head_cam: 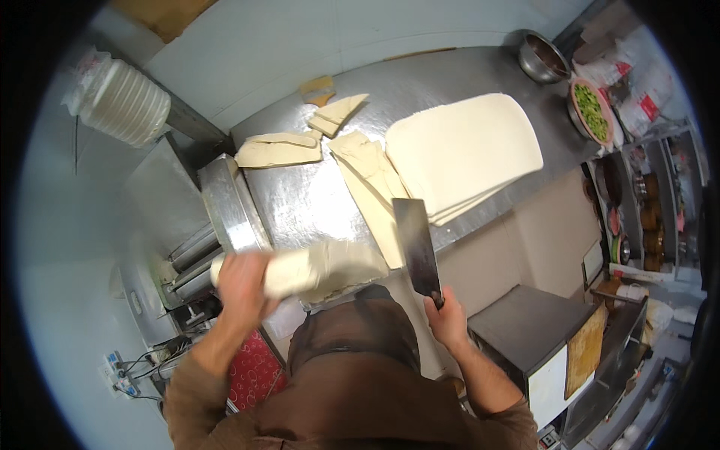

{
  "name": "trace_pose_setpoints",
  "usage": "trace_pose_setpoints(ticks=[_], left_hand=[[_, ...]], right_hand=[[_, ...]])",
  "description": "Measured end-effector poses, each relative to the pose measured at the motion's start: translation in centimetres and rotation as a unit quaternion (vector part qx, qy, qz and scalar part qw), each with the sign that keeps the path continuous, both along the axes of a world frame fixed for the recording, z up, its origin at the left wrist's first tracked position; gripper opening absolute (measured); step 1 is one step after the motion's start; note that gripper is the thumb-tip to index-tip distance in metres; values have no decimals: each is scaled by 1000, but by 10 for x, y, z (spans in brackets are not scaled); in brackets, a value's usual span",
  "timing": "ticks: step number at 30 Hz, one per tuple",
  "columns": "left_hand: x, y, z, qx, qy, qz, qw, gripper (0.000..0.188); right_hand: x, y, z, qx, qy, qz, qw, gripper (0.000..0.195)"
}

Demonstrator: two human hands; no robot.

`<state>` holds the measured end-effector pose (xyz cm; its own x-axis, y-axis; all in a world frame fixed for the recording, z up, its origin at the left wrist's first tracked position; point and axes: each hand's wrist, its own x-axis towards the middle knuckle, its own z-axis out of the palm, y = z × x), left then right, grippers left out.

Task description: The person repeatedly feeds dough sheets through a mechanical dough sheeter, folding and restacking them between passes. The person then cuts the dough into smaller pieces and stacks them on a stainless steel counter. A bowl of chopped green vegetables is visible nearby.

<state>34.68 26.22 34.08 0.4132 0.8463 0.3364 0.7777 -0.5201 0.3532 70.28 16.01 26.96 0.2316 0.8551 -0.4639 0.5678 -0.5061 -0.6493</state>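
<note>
My right hand [448, 319] grips the handle of a cleaver [417, 242], its broad dark blade raised near the table's front edge. My left hand [244, 287], blurred, is closed around the left end of a thick pale dough piece [289, 273]. Its right part spreads over the front edge of the steel worktable [298, 208]. A long folded dough strip [371, 191] lies beyond the blade. To its right is a stack of wide, flat dough sheets [464, 152] with rounded corners. Smaller dough offcuts [278, 151] lie at the back left, and more cut pieces [337, 115] sit beside a scraper [318, 90].
A metal bowl [543, 58] and a bowl of chopped green vegetables [590, 109] stand at the table's right end. A steel machine [228, 202] adjoins the left side. A dark-topped cabinet [531, 326] stands at my right, near loaded shelves [647, 208]. Wall sockets with cables [121, 374] are lower left.
</note>
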Motion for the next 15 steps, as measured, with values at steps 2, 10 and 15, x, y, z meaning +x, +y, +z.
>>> trace_pose_setpoints(ticks=[2,10,15], left_hand=[[-24,-45,50,-54,-10,42,998,40],[-116,-109,169,-192,3,384,903,58],[-227,-48,185,-167,63,356,917,57]], right_hand=[[-9,38,-2,-25,89,40,995,30],[-121,147,-95,-96,208,161,960,26],[-135,104,-142,176,-38,174,968,48]])
